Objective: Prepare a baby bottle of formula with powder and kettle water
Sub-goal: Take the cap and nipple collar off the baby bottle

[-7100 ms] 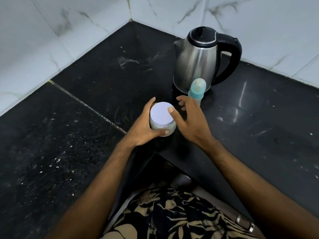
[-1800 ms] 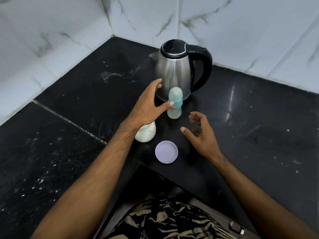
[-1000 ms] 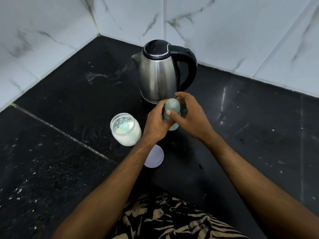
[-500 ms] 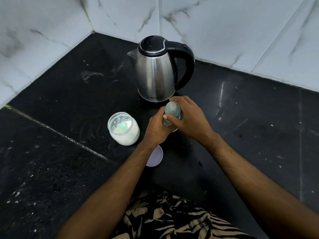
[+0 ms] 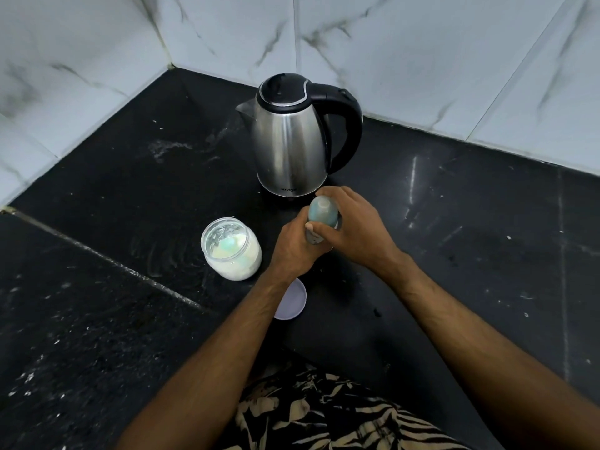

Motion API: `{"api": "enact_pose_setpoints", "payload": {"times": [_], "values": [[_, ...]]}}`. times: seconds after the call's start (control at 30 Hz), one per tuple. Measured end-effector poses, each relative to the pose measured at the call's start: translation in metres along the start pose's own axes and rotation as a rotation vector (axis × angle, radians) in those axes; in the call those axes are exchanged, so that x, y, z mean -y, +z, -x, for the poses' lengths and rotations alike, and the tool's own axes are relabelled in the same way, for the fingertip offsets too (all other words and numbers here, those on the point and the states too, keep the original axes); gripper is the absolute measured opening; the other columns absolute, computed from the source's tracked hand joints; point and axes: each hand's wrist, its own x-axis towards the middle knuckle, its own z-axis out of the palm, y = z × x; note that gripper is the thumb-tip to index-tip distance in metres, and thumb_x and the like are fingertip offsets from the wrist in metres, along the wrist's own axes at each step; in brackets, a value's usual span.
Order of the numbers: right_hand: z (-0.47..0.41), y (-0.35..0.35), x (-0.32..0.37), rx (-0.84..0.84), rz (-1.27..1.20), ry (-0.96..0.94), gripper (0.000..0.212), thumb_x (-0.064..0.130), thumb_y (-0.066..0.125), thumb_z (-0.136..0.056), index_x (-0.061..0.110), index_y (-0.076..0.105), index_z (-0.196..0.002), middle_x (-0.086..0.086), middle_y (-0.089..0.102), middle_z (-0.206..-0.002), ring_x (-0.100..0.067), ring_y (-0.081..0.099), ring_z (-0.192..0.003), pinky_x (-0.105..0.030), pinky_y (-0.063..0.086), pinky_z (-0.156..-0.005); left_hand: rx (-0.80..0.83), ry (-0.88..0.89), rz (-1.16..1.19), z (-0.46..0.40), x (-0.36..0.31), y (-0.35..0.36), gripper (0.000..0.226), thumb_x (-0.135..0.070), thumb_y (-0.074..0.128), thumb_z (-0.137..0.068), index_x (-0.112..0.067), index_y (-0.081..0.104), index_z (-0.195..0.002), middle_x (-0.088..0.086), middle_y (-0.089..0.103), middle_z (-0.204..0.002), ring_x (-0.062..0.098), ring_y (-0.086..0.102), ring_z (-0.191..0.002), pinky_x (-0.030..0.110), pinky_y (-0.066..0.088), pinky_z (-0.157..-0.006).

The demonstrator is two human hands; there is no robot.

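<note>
1. Underneath, black stone counter (image 5: 487, 241), dusted with pale specks, meeting white marble wall tiles (image 5: 422, 60) in a corner.
2. Steel kettle (image 5: 290, 138) with black lid and handle, upright near that corner, just behind both hands.
3. Open powder jar (image 5: 231, 248), white powder and a pale green scoop inside, just left of the left hand.
4. Left hand (image 5: 292, 246), fingers curled round the lower body of the baby bottle (image 5: 321, 216), hiding its base.
5. Right hand (image 5: 354, 227), fingers wrapped round the bottle's cap end.
6. Bottle between both hands, in front of the kettle; touching the counter or not, cannot tell.
7. Lilac jar lid (image 5: 292, 302), flat on the counter, partly covered by the left forearm.
</note>
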Motion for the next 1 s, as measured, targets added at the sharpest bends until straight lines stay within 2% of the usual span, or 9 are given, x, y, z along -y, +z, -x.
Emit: {"api": "enact_pose_setpoints", "payload": {"times": [0.13,0.27,0.37,0.47,0.57,0.67,0.77,0.9,1.0], "values": [[-0.001,0.000,-0.001,0.004,0.016,-0.017,0.059,0.040,0.075,-0.084,0.015,0.054,-0.133,-0.001,0.060,-0.126,-0.019,0.057,-0.112,-0.033,0.048,-0.094,0.008,0.000,0.015,0.000,0.000,-0.001,0.064,-0.023,0.085,-0.074,-0.025,0.054,-0.131,-0.012,0.066,-0.110,0.001,0.065,-0.099,0.024,0.055,-0.084],[-0.002,-0.002,-0.004,0.024,0.005,-0.055,0.057,0.037,0.075,-0.084,0.014,0.055,-0.132,0.000,0.060,-0.124,-0.018,0.057,-0.110,-0.035,0.048,-0.094,0.028,-0.006,0.018,0.000,-0.001,-0.003,0.064,-0.021,0.085,-0.076,-0.025,0.054,-0.132,-0.021,0.063,-0.104,-0.015,0.060,-0.095,0.010,0.050,-0.079],[-0.003,-0.012,-0.003,0.030,-0.089,-0.106,0.055,0.031,0.077,-0.084,0.011,0.056,-0.131,-0.002,0.062,-0.124,-0.016,0.060,-0.111,-0.040,0.052,-0.093,0.036,-0.008,0.033,0.001,0.000,-0.004,0.062,-0.023,0.083,-0.078,-0.025,0.054,-0.133,-0.018,0.065,-0.107,-0.010,0.062,-0.098,0.014,0.052,-0.083],[-0.012,-0.032,0.010,-0.140,-0.264,-0.106,0.053,0.031,0.079,-0.083,0.009,0.057,-0.127,-0.001,0.064,-0.120,-0.010,0.064,-0.106,-0.030,0.056,-0.087,0.045,-0.006,0.009,0.001,-0.002,-0.005,0.059,-0.022,0.082,-0.079,-0.023,0.053,-0.131,-0.014,0.063,-0.114,0.000,0.062,-0.103,0.013,0.048,-0.088],[-0.018,-0.051,0.015,-0.313,-0.312,-0.066,0.049,0.026,0.079,-0.083,0.010,0.058,-0.124,0.000,0.064,-0.117,-0.008,0.063,-0.103,-0.016,0.052,-0.080,0.042,-0.007,-0.015,0.002,-0.002,-0.003,0.060,-0.020,0.081,-0.080,-0.023,0.052,-0.132,-0.017,0.059,-0.114,-0.007,0.058,-0.101,0.001,0.041,-0.082],[-0.006,-0.054,-0.003,-0.363,-0.237,-0.020,0.048,0.025,0.078,-0.084,0.012,0.057,-0.125,0.000,0.059,-0.123,-0.010,0.059,-0.108,-0.019,0.052,-0.084,0.034,-0.011,-0.008,0.002,0.001,-0.003,0.057,-0.021,0.083,-0.078,-0.027,0.053,-0.127,-0.021,0.061,-0.108,-0.019,0.056,-0.099,0.000,0.042,-0.083],[0.026,-0.048,-0.039,-0.363,-0.145,0.101,0.048,0.023,0.077,-0.082,0.015,0.057,-0.125,-0.001,0.055,-0.123,-0.010,0.056,-0.110,-0.025,0.052,-0.089,0.017,-0.010,-0.009,0.001,0.003,-0.002,0.058,-0.020,0.084,-0.077,-0.024,0.054,-0.128,-0.020,0.060,-0.108,-0.021,0.055,-0.097,0.000,0.042,-0.083],[0.084,-0.042,-0.075,-0.387,-0.106,0.337,0.051,0.019,0.076,-0.082,0.017,0.055,-0.128,0.004,0.053,-0.123,0.000,0.051,-0.106,-0.009,0.041,-0.086,-0.005,0.010,-0.021,0.001,0.007,0.000,0.058,-0.020,0.084,-0.077,-0.019,0.055,-0.128,-0.019,0.060,-0.109,-0.021,0.056,-0.096,-0.001,0.041,-0.080],[0.116,-0.036,-0.090,-0.352,-0.071,0.411,0.054,0.017,0.075,-0.083,0.016,0.051,-0.132,0.002,0.051,-0.124,0.001,0.049,-0.105,0.000,0.036,-0.085,-0.013,0.021,-0.029,0.000,0.007,0.002,0.057,-0.019,0.085,-0.076,-0.019,0.055,-0.125,-0.018,0.061,-0.108,-0.019,0.057,-0.095,-0.001,0.041,-0.080]]}}
